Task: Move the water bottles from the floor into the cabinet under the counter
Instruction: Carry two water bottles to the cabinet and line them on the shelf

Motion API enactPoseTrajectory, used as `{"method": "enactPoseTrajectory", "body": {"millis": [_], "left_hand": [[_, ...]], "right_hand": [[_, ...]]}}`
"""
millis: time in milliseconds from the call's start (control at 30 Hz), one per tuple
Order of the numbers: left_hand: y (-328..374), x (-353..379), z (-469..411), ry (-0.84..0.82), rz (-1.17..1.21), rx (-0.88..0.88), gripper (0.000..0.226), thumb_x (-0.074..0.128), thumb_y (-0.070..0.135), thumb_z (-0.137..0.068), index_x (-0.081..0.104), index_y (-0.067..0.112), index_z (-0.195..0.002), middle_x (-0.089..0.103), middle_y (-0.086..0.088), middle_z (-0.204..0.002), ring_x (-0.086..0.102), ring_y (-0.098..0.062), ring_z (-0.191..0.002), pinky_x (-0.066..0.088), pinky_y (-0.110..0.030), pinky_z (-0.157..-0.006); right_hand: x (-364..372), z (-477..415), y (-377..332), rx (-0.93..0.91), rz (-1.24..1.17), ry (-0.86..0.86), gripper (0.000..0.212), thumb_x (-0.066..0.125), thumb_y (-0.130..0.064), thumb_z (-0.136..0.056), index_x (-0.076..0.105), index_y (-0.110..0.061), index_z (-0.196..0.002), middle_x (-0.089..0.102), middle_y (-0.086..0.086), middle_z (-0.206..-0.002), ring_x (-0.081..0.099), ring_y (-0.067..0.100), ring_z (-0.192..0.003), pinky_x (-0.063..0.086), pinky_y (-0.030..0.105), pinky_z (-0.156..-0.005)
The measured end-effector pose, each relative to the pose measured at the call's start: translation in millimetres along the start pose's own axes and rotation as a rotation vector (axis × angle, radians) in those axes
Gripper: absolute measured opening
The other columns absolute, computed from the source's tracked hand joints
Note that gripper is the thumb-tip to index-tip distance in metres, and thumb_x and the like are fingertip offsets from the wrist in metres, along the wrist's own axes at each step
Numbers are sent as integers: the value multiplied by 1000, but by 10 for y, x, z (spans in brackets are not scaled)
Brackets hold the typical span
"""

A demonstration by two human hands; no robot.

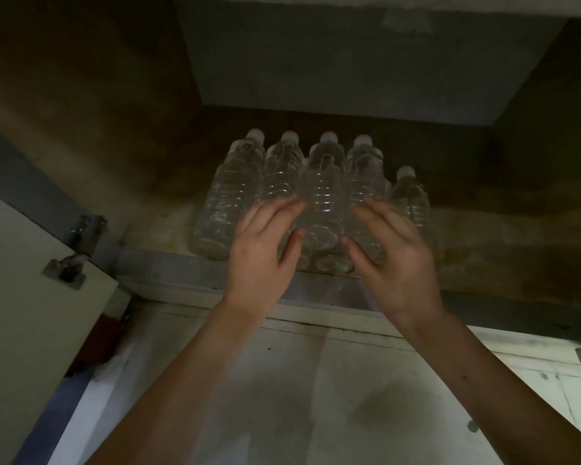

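Note:
Several clear water bottles [322, 196] with white caps stand upright in a tight cluster on the cabinet's floor [503, 243], near its front edge. One more bottle [411, 199] stands just right of the cluster. My left hand [259, 250] and my right hand [396, 260] reach in from below with fingers spread. Each rests loosely against a front bottle, on either side of the middle front one. Neither hand is closed around a bottle. The lower parts of the front bottles are hidden behind my hands.
The open cabinet door [31, 313] hangs at the left with its metal hinge [64, 266]. A grey sill [168, 266] runs along the cabinet's front. Pale floor tiles [282, 391] lie below my arms. The cabinet's back wall [349, 62] is dark.

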State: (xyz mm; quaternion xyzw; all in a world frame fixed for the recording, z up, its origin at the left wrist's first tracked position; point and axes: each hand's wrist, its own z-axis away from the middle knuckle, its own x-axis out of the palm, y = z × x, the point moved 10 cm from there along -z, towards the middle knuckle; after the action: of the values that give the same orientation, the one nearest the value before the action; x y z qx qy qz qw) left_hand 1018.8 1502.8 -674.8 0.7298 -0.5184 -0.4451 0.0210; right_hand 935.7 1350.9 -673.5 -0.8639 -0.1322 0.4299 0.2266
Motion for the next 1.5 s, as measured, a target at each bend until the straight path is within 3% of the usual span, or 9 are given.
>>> {"method": "enactPoseTrajectory", "body": {"millis": [67, 133, 333, 567, 700, 900, 1067, 1500], "left_hand": [[-79, -89, 12, 17, -16, -27, 34, 67, 7, -90, 66, 8, -123, 64, -4, -124, 56, -19, -117, 41, -26, -104], [-165, -179, 30, 24, -13, -55, 34, 67, 7, -90, 66, 8, -123, 64, -3, -125, 55, -19, -119, 41, -27, -104], [-449, -432, 117, 33, -70, -134, 35, 66, 10, -91, 64, 10, -126, 63, -3, -127, 54, -18, -120, 44, -31, -102], [-706, -534, 197, 37, -97, -228, 39, 68, 17, -91, 61, 12, -129, 58, -3, -133, 52, -19, -124, 43, -31, -103], [-745, -533, 211, 43, -56, -256, 41, 69, 18, -91, 61, 11, -130, 55, -5, -137, 50, -21, -127, 46, -40, -104], [-750, -513, 216, 47, -4, -266, 41, 67, 17, -92, 60, 10, -131, 53, -6, -139, 50, -19, -130, 46, -40, -106], [-746, -507, 217, 35, 2, -279, 39, 66, 17, -93, 60, 10, -131, 52, -5, -141, 49, -15, -130, 42, -29, -108], [-783, -484, 228, 51, 17, -291, 39, 66, 17, -93, 60, 11, -130, 54, -6, -138, 49, -15, -129, 42, -28, -108]], "right_hand": [[60, -38, -89, -22, -5, -12, 41, 71, -16, -90, 63, -7, -130, 59, 10, -137, 49, 23, -131, 33, 20, -111], [113, -78, -165, -34, -9, -22, 41, 71, -17, -90, 64, -7, -129, 60, 10, -136, 49, 23, -132, 25, 11, -111], [329, -132, -390, -97, -34, -48, 40, 71, -17, -90, 65, -5, -128, 63, 12, -132, 53, 28, -130, 40, 36, -109], [650, -225, -593, -167, 8, -134, 46, 74, -17, -88, 63, -5, -130, 62, 11, -135, 50, 28, -134, 39, 38, -111], [787, -295, -632, -211, 74, -175, 49, 77, -18, -85, 63, -5, -130, 61, 13, -135, 51, 31, -133, 38, 45, -113], [782, -311, -616, -224, 61, -120, 44, 77, -9, -83, 66, -5, -125, 65, 13, -130, 62, 29, -120, 34, 41, -114], [779, -306, -604, -216, 41, -96, 44, 78, -8, -81, 68, -5, -123, 67, 12, -128, 64, 27, -118, 34, 40, -114], [781, -296, -621, -228, 41, -84, 39, 74, -8, -85, 68, -5, -124, 66, 14, -130, 62, 28, -120, 33, 39, -115]]}}
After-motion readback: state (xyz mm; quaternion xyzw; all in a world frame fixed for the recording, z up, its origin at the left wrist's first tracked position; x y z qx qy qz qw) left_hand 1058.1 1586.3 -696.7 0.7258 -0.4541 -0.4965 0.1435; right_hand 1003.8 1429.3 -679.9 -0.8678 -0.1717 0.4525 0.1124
